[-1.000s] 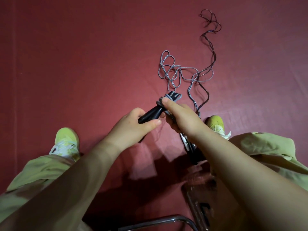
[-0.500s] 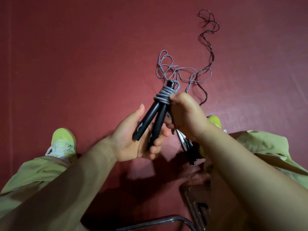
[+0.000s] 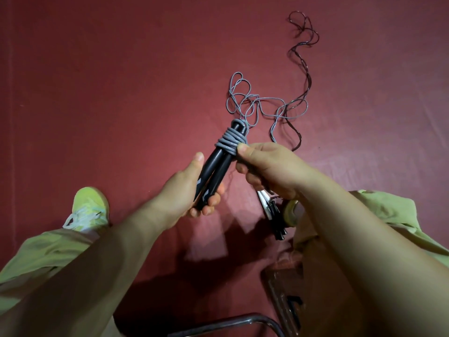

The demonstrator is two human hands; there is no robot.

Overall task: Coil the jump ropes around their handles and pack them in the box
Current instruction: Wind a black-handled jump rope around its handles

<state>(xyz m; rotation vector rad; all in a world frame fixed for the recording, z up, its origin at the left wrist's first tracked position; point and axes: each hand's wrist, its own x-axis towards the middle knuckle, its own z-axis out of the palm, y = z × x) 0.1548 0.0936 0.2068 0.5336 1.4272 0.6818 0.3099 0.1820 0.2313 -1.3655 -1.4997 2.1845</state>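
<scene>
My left hand grips the lower ends of two black jump-rope handles, held together and pointing up and to the right. Several turns of grey rope are wound round their upper part. My right hand pinches the grey rope beside the coil, thumb against the turns. The loose grey rope lies tangled on the red floor beyond the handles. A second, dark rope snakes away to the upper right; its black handles lie on the floor under my right wrist. No box is identifiable.
I sit with my legs apart in green trousers; one yellow-green shoe is at the left, the other peeks out under my right arm. A metal chair frame and a dark object lie at the bottom edge.
The handles swung from lying nearly flat to pointing upward. My left hand slid down to their lower ends, and the grey coil came into view. My right hand came round to the right of the coil.
</scene>
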